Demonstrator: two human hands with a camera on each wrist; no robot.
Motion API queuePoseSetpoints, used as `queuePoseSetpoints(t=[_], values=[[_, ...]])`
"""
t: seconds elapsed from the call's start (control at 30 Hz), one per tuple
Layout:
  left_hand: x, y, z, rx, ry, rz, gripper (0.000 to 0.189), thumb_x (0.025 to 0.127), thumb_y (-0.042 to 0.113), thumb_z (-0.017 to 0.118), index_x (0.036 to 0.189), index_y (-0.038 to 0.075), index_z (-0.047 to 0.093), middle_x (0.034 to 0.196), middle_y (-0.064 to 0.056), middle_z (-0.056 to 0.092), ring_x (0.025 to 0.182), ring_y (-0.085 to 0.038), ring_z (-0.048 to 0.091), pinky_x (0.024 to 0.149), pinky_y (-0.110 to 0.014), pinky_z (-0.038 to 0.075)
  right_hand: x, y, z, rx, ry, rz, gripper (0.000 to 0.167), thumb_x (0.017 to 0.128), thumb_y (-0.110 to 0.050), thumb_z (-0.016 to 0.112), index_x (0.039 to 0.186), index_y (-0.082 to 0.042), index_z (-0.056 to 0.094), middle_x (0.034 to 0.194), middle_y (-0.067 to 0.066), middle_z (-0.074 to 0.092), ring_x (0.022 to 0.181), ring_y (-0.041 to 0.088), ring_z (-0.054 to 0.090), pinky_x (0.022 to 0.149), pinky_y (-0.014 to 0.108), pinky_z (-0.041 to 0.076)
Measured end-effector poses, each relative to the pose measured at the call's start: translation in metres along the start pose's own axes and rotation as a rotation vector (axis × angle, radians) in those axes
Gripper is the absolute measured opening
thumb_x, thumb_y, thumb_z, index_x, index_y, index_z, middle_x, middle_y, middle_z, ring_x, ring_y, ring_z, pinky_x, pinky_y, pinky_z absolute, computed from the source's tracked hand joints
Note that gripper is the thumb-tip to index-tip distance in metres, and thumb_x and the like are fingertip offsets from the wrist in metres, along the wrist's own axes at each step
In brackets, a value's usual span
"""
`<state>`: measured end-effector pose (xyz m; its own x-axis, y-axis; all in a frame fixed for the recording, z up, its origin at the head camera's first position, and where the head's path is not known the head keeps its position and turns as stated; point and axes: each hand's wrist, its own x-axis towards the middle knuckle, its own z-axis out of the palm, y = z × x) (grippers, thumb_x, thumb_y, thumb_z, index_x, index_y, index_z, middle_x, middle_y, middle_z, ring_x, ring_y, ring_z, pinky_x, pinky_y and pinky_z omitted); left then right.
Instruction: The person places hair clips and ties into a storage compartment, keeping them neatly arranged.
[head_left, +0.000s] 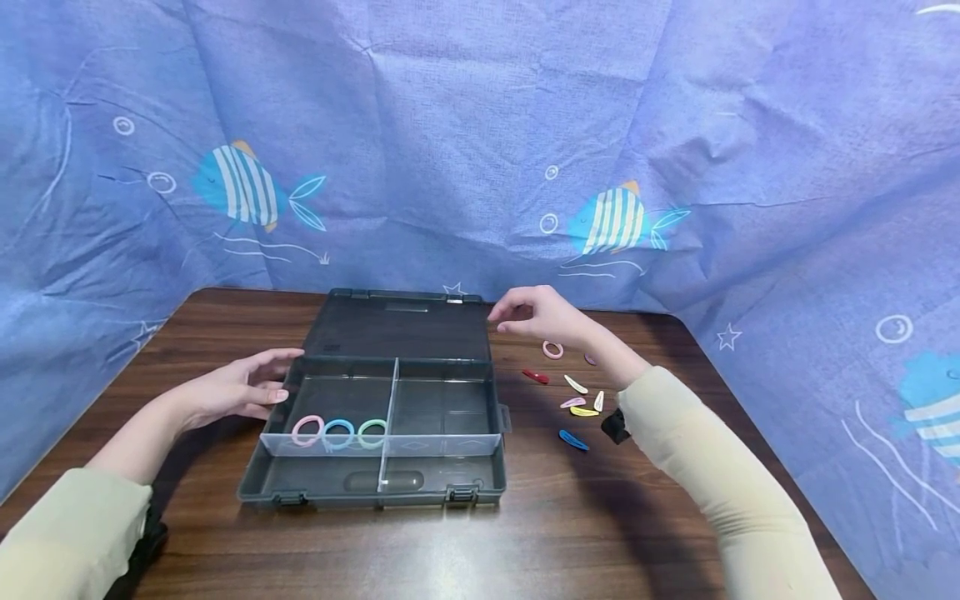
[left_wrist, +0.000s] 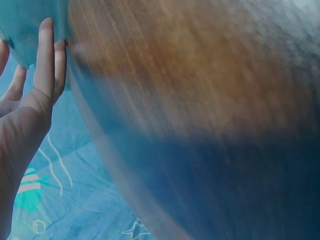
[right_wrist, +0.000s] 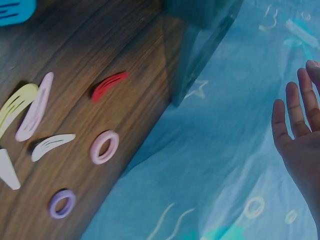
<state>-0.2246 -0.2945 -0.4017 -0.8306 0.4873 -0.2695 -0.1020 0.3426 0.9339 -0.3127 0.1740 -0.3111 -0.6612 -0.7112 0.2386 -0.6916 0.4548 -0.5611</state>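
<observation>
A dark translucent divided box stands on the table with its lid folded back. Three small hair ties, pink, blue and green, lie in a row in its left large compartment. My left hand rests against the box's left wall; in the left wrist view its fingers lie extended along the side. Above the table, my right hand is beside the lid's right edge, fingers loosely bent and holding nothing visible.
Right of the box lie several snap hair clips, among them a red one and a blue one. Behind them are a pink hair tie and a purple one. A blue fish-print cloth hangs behind the wooden table.
</observation>
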Motion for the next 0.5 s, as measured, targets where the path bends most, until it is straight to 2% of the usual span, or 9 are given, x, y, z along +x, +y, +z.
queuePoseSetpoints(t=[0.23, 0.4, 0.5], values=[[-0.001, 0.001, 0.001, 0.008, 0.002, 0.002, 0.075, 0.095, 0.015, 0.056, 0.151, 0.007, 0.007, 0.150, -0.030, 0.012, 0.131, -0.049, 0.029, 0.092, -0.048, 0.049, -0.020, 0.028, -0.011, -0.035, 0.071, 0.110, 0.016, 0.086, -0.016, 0.070, 0.102, -0.016, 0.071, 0.099, -0.001, 0.071, 0.090, 0.010, 0.061, 0.073, 0.026, 0.049], [-0.001, 0.000, 0.001, 0.012, 0.006, 0.005, 0.074, 0.095, 0.015, 0.057, 0.151, 0.007, 0.008, 0.150, -0.030, 0.013, 0.130, -0.049, 0.031, 0.092, -0.049, 0.049, -0.033, 0.045, -0.012, -0.011, 0.117, 0.180, 0.019, 0.085, -0.013, 0.070, 0.104, -0.010, 0.070, 0.095, 0.005, 0.071, 0.085, 0.014, 0.064, 0.073, 0.026, 0.050], [-0.001, 0.000, 0.001, 0.007, 0.006, 0.007, 0.074, 0.095, 0.015, 0.056, 0.151, 0.007, 0.008, 0.150, -0.030, 0.013, 0.130, -0.048, 0.033, 0.092, -0.048, 0.049, -0.040, 0.047, -0.012, -0.005, 0.143, 0.203, 0.019, 0.084, -0.008, 0.070, 0.103, -0.005, 0.070, 0.094, 0.012, 0.071, 0.084, 0.020, 0.065, 0.074, 0.030, 0.051]])
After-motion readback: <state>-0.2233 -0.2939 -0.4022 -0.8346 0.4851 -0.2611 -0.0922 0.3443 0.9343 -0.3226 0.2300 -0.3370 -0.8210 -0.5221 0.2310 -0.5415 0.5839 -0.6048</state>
